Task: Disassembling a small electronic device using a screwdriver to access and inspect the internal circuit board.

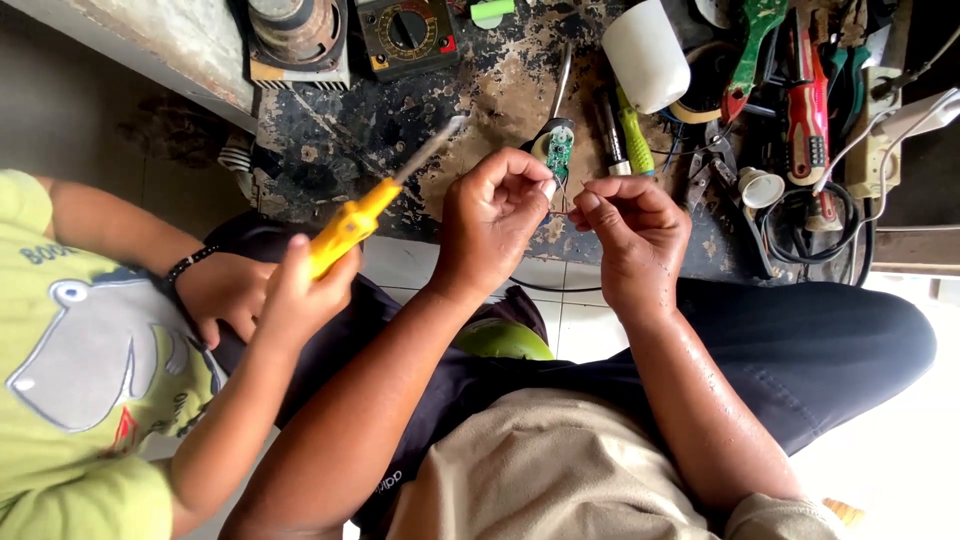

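Two bare hands meet at the middle of the view, above the near edge of a stained, dark table (480, 110). Nearest the camera are the person's lap, in dark trousers, and a green rounded object (503, 340) between the knees. The left hand (492, 222) and the right hand (632, 240) are raised side by side, almost touching. The fingers of both hands are pinched narrow on thin wires (562, 200) that hang from a small green circuit board (558, 150). The board sits just beyond the fingertips, over the table.

At the near left, a second person in a yellow-green shirt grips a yellow-handled soldering iron (352, 222). That person's hand (300, 295) is wrapped around the handle, and the metal tip points far and right, toward the board.

Farther away on the table lie many tools. A white plastic cup (645, 55) stands far and right of the board, with a green-handled screwdriver (633, 140) just beside it. A red-handled tool (808, 110) and a coil of black cable (810, 225) are at the far right. A multimeter with a round dial (408, 35) sits at the far left.
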